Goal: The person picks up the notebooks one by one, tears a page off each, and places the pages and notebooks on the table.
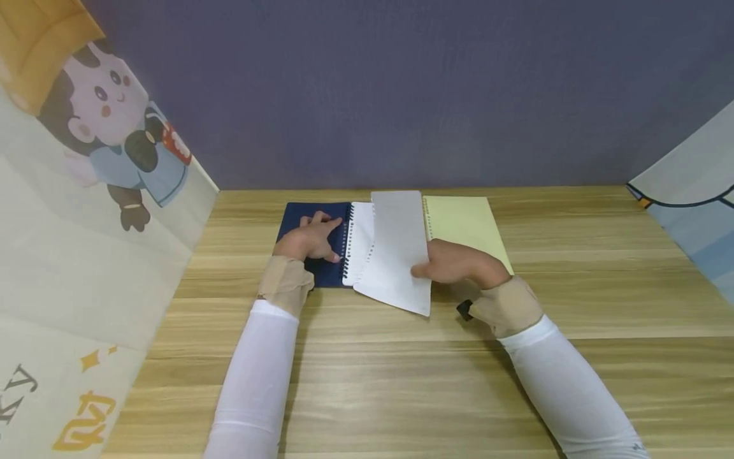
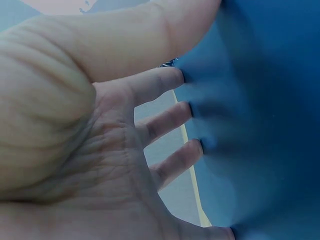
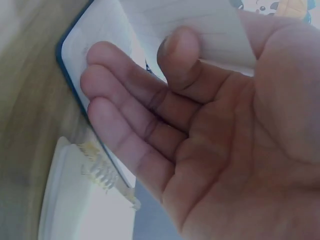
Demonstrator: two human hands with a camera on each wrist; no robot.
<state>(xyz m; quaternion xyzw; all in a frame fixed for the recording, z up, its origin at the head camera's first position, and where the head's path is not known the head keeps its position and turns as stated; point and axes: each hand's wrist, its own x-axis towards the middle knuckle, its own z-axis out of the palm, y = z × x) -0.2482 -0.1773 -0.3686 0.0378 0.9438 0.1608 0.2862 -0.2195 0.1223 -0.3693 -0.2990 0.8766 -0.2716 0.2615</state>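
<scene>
A spiral notebook lies spread on the table, its navy cover (image 1: 328, 278) at the left and its white pages (image 1: 360, 222) right of the black spiral binding (image 1: 347, 245). My left hand (image 1: 309, 240) presses its spread fingertips on that cover, thumb beside the binding; the left wrist view shows the palm raised over it. My right hand (image 1: 461, 262) pinches the right edge of a white sheet (image 1: 401, 248), thumb on top. Holes line the sheet's left edge, which stands off the binding and bends midway. In the right wrist view the sheet (image 3: 200, 32) shows faint ruled lines.
A pale yellow spiral notebook (image 1: 466, 220) lies right of the sheet, partly behind my right hand. Both notebooks are on a wood-grain table (image 1: 390, 382). A dark blue-grey panel (image 1: 401, 95) rises along its back edge, and a cartoon-printed surface (image 1: 63, 255) borders its left.
</scene>
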